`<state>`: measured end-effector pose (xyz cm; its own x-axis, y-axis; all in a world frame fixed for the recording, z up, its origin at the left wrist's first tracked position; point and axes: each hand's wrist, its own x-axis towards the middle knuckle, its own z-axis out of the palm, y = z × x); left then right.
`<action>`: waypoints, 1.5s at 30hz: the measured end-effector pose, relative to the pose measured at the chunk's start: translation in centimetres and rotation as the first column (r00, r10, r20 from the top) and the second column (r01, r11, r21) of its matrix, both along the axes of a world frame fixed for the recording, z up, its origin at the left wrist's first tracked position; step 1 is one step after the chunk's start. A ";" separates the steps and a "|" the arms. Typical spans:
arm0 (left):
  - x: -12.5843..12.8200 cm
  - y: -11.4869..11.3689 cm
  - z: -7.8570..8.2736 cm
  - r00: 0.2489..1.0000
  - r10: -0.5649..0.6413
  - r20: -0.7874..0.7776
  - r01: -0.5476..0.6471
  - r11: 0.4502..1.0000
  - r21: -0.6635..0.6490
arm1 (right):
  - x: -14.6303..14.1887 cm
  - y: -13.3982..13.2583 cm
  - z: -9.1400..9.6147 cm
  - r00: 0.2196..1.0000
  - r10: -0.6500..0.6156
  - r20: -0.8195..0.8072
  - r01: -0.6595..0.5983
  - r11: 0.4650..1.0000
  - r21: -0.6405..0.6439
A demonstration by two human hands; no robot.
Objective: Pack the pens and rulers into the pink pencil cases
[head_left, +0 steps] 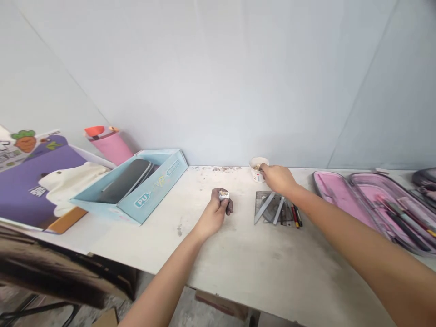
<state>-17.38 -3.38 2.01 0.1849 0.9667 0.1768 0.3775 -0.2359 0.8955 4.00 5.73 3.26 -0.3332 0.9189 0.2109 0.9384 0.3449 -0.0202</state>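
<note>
"Paper cup (258,176) was where, please?"

"It stood on the table (238,259), just to the left of the right hand (277,178) and farther away than the left hand (218,206)."

"Was the right hand gripping it?"

"Its fingers were at the right side of the rim, but I could not tell whether they held the cup or reached inside, where small bits (258,166) lay."

"And the left hand?"

"It was closed around a small white object (224,195) with crumbly bits on its top."

"Which things were near?"

"Two pale strips (279,210) and some pens (295,215) lay a little nearer than the right hand. To its right lay an open pink case (335,193). Left of the left hand, well apart, a light blue box (155,190) held a grey case (127,180)."
</note>
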 end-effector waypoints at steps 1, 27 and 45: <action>-0.6 0.3 0.7 0.999 0.023 -0.022 -0.023 0.999 0.023 | -0.6 -0.3 -0.1 1.000 0.025 0.003 -0.025 1.000 0.010; -0.4 3.1 5.3 0.355 0.116 -0.927 0.037 0.990 0.138 | -6.0 -5.5 -0.6 0.975 0.221 0.031 -0.222 0.975 0.013; 0.1 2.2 5.9 0.363 0.138 -0.922 0.078 0.981 0.177 | -6.3 -4.8 2.1 0.946 0.174 -0.273 -0.154 0.984 0.091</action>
